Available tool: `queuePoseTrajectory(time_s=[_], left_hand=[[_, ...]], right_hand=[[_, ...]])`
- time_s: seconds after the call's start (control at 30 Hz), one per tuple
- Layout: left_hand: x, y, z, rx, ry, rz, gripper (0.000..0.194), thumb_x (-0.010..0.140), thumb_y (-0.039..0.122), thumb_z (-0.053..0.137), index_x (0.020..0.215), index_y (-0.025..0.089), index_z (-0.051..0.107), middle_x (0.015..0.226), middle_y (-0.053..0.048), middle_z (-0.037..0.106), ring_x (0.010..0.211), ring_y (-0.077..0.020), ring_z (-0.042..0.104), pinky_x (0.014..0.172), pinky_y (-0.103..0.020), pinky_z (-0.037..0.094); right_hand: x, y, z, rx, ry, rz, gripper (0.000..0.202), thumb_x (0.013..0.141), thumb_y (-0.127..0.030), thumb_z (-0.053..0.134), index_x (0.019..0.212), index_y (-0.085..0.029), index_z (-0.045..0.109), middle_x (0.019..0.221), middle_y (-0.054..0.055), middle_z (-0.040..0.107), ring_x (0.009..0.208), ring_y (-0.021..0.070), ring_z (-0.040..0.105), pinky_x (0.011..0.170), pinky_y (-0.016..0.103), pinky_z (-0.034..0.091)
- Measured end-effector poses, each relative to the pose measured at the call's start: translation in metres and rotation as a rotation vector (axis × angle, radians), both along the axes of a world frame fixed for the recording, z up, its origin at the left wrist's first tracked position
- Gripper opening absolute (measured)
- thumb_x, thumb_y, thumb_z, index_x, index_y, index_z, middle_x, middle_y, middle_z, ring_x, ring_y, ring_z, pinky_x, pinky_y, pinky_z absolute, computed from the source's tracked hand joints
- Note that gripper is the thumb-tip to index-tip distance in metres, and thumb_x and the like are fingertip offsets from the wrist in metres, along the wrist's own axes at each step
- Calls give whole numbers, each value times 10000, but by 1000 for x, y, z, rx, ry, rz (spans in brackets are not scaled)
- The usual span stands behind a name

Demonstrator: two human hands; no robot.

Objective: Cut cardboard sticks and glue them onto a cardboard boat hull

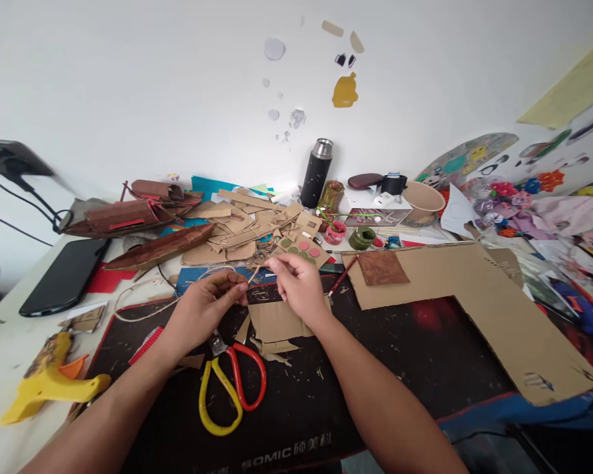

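Observation:
A thin, pale twine (pixel 254 274) runs between my two hands above the dark mat. My left hand (pixel 205 303) pinches it between thumb and fingers, and a loose loop of it curls away to the left. The fingertips of my right hand (pixel 296 283) are closed on its other end. Below the hands lie cut cardboard pieces (pixel 277 321), partly covered by my right hand. Scissors (pixel 233 382) with one yellow and one red handle rest on the mat nearer to me, their blades mostly hidden by my left hand.
A yellow glue gun (pixel 54 385) and a black phone (pixel 64 276) lie at left. Behind are brown model boats (pixel 161 247), cardboard scraps (pixel 247 224), a black thermos (pixel 317 174) and paint jars (pixel 362 237). A large L-shaped cardboard sheet (pixel 499 316) covers the right side.

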State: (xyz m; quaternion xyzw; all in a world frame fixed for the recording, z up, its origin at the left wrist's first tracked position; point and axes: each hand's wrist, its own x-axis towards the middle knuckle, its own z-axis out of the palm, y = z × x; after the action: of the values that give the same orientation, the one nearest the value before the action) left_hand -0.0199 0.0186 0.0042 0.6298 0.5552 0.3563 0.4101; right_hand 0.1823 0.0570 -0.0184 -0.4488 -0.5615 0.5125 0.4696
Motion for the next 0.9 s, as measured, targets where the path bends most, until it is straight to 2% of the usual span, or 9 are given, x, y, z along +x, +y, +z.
queuePoseTrajectory(time_s=[0.07,0.13,0.23,0.37,0.43,0.53,0.67,0.9], left_hand=[[-1,1,-1,-7,-36,30,490,903,726,679,857,240,720,743,-43,789,743,-252,728,778,-366,570],[-2,1,-2,-18,-97,53,489,883,725,707,851,238,708,738,-43,780,744,-249,723,767,-361,567],[-2,2,-3,-50,-166,65,491,861,722,739,856,232,699,731,-40,770,737,-240,715,765,-358,568],[-3,3,-2,-78,-199,85,511,838,735,757,884,227,711,734,-43,774,744,-247,727,767,-366,577],[-4,4,-2,-81,-210,96,530,824,749,761,888,226,712,736,-45,776,752,-255,736,772,-374,587],[-5,5,-3,-80,-207,96,543,824,763,753,887,225,712,741,-46,777,758,-261,741,771,-379,595],[-4,4,-6,-71,-203,82,520,844,750,744,880,233,708,742,-44,779,752,-252,735,770,-370,588],[-3,2,-10,-59,-200,46,467,877,706,735,903,242,693,745,-36,788,759,-255,743,798,-371,565]], right_hand=[[11,3,5,-2,19,-60,414,974,-608,660,969,-202,746,515,-74,505,403,110,408,428,249,315],[25,3,9,0,-39,-48,396,978,-592,662,970,-205,744,509,-75,508,404,115,410,434,251,320],[47,0,12,27,-241,-1,288,997,-488,663,966,-217,758,544,-53,568,460,137,483,503,264,381],[67,-4,18,124,-592,85,195,1015,-373,661,990,-240,801,786,13,772,661,181,635,633,287,433],[70,-5,23,157,-737,113,171,1022,-320,661,999,-245,814,865,18,810,712,184,659,667,289,425],[70,-5,29,178,-910,169,158,1035,-280,669,1013,-250,822,847,11,815,699,179,667,676,290,404],[71,-5,32,224,-1124,246,142,1046,-264,684,1079,-254,823,925,48,841,788,220,729,702,300,415],[74,-1,37,223,-1358,290,201,1082,-243,629,1180,-235,804,1043,87,857,890,263,778,740,320,448]])
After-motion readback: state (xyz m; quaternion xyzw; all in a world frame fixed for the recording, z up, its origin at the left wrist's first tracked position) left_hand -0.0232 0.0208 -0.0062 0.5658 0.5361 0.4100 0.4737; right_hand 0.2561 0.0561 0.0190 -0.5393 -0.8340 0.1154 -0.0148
